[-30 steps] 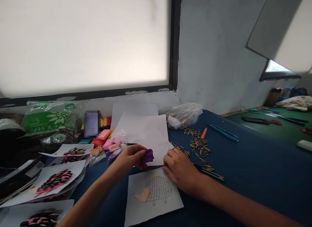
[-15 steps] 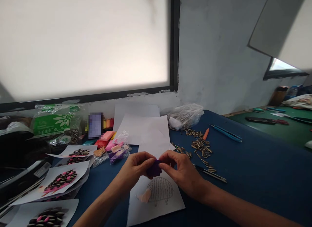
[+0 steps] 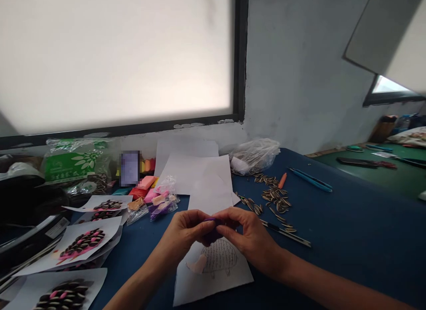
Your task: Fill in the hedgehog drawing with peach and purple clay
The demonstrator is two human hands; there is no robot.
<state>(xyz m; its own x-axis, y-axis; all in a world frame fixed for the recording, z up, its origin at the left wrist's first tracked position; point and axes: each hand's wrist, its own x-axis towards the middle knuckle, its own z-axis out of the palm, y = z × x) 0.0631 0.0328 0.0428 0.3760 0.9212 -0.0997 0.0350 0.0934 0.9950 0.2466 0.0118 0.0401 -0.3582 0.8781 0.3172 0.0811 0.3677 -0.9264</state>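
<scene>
Between my two hands is a flattened lump of purple modelling clay [image 3: 212, 237]. My left hand [image 3: 186, 232] pinches its left side with thumb and fingers. On the other side my right hand [image 3: 244, 232] pinches it too, so the fingers hide much of the clay. Just below lies a white sheet [image 3: 213, 288] with a pencil drawing of a hedgehog-like animal [image 3: 219, 259]. Peach clay [image 3: 200, 265] covers the head end of that drawing.
Sunflower seeds [image 3: 276, 199] lie right, with an orange stick [image 3: 282, 180], blue tweezers [image 3: 311, 180] and a thin pen-like tool [image 3: 288, 234]. Clay packets [image 3: 163, 204] and printed pictures [image 3: 84, 245] lie left. Behind are white papers [image 3: 196, 174], a plastic bag [image 3: 256, 154] and a green seed bag [image 3: 78, 165].
The purple clay has tilted and shifted slightly between my fingers, with less of its face showing. Both hands keep their pinch, and the camera view has moved a little.
</scene>
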